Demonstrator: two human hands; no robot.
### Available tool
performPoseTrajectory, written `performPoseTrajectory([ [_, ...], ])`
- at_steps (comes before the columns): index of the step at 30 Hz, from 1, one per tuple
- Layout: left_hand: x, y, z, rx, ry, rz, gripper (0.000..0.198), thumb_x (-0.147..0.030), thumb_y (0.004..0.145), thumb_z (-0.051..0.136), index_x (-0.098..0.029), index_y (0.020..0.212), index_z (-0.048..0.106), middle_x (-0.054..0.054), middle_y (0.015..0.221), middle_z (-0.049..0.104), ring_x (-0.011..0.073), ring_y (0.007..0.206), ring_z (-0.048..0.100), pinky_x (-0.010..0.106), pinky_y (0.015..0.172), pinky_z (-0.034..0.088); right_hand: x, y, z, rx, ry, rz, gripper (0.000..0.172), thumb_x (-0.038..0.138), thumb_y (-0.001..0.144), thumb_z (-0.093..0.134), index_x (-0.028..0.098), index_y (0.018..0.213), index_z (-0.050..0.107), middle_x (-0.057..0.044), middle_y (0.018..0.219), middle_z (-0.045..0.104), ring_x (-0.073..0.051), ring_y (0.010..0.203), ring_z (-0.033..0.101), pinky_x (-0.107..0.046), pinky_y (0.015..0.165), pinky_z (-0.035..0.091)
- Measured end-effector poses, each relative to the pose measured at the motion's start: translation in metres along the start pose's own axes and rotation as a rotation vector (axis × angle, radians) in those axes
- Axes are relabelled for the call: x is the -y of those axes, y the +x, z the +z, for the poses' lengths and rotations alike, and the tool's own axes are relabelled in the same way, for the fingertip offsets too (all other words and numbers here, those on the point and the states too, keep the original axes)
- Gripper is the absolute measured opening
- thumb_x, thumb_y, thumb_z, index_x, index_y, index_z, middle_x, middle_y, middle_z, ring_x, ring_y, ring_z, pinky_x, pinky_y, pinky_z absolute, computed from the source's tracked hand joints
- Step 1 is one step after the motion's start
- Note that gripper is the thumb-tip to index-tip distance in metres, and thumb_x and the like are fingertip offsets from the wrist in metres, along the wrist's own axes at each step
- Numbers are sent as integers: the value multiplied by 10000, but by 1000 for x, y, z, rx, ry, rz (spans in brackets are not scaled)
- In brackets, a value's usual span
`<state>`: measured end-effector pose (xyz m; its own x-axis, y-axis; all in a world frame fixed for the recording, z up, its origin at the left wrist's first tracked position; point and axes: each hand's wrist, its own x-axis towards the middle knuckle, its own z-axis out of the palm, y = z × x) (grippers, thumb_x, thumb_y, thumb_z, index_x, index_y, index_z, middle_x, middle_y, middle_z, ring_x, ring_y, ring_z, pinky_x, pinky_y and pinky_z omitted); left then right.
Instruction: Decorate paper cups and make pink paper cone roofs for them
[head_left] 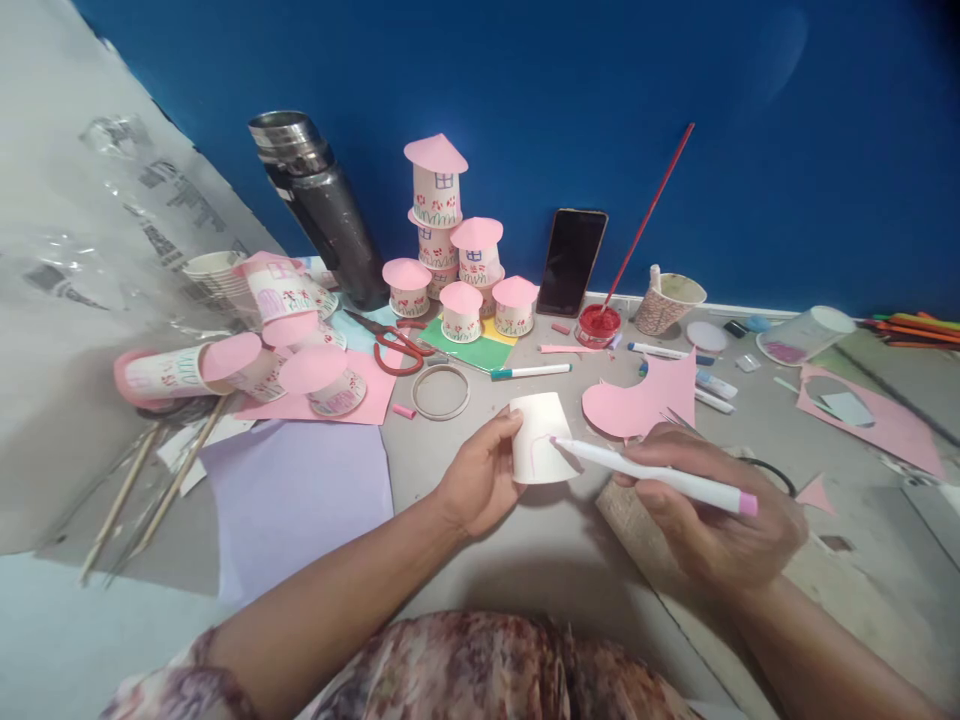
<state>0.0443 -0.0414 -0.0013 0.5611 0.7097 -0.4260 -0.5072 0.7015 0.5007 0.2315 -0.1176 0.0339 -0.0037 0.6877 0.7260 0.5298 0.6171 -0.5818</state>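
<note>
My left hand (480, 478) grips a plain white paper cup (541, 455) by its left side, thumb in front and fingers behind. The cup is upside down, wide rim downward. A thin pink curved line shows on its front. Between the fingers of my right hand (720, 510) is a white felt-tip pen (660, 474) with a pink end, its tip touching or very near the cup beside that line. Behind stand several decorated cups with pink cone roofs, some stacked into a tower (438, 195). Pink paper with a round cut-out (645, 395) lies just beyond my right hand.
Red-handled scissors (397, 350), a tape ring (441, 391) and a green-capped marker (531, 371) lie beyond the cup. A phone (573, 262) and a dark flask (322, 200) lean at the wall. A red stick rises from a red pot (598, 325). Purple paper (300, 500) lies left.
</note>
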Motion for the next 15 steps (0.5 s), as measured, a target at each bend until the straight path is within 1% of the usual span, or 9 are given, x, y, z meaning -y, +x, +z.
performPoseTrajectory([
  [3,1,-1,0,-2,-4,-17,329,-316,799,763,-159,1080,693,88,974,771,283,977,738,387,900,586,-1,0,-1,20,-8,-27,251,90,873,715,187,1104,728,-65,815,769,-216,696,697,-356,627,563],
  [6,1,-1,1,-6,-7,-27,302,-307,803,756,-170,1064,692,77,963,770,275,964,739,375,885,585,-2,0,0,15,-6,-52,251,94,870,720,189,1102,728,-66,817,769,-215,683,693,-361,623,566],
  [9,1,-2,2,-14,5,-17,282,-294,834,716,-158,1080,694,90,959,769,265,924,737,359,838,592,-2,-1,0,0,-20,-32,259,88,869,714,199,1103,728,-62,809,765,-218,678,692,-354,595,549],
  [12,1,-1,3,-43,0,1,255,-272,877,659,-135,1088,700,101,956,766,237,870,724,341,813,595,-1,-2,0,-37,-67,3,249,82,864,710,195,1085,733,-59,802,759,-211,664,681,-352,600,539],
  [15,-1,0,4,-59,-9,-5,266,-273,919,607,-113,1109,702,118,968,760,236,864,711,359,815,598,0,-3,-1,-69,-107,16,226,78,862,707,190,1057,739,-53,795,753,-201,652,670,-346,602,528],
])
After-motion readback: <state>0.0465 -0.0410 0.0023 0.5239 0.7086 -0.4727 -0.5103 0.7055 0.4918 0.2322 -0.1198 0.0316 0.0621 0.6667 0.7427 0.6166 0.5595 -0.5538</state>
